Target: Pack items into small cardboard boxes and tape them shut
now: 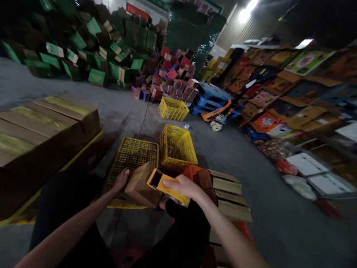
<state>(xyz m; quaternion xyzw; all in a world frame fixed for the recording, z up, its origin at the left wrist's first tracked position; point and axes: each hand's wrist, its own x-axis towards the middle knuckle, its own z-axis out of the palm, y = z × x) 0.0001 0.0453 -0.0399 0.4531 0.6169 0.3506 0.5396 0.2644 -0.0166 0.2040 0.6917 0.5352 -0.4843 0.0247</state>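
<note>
A small brown cardboard box (142, 185) stands tilted on an upturned yellow plastic crate (139, 150) in front of my knees. My left hand (121, 180) is at the box's left side, fingers against it, steadying it. My right hand (182, 186) is wrapped round a yellow hand tool (169, 187) with a dark, squarish front end. The tool's front overlaps the box's upper right edge; whether it touches the cardboard I cannot tell. Its exact kind is not clear from here.
An open yellow crate (180, 149) stands just beyond, with another yellow crate (173, 109) farther off. Taped cartons (41, 119) lie at left; more taped cartons (230, 190) are by my right leg. Blue pallets (210, 96) and an orange pallet jack (219, 113) stand behind.
</note>
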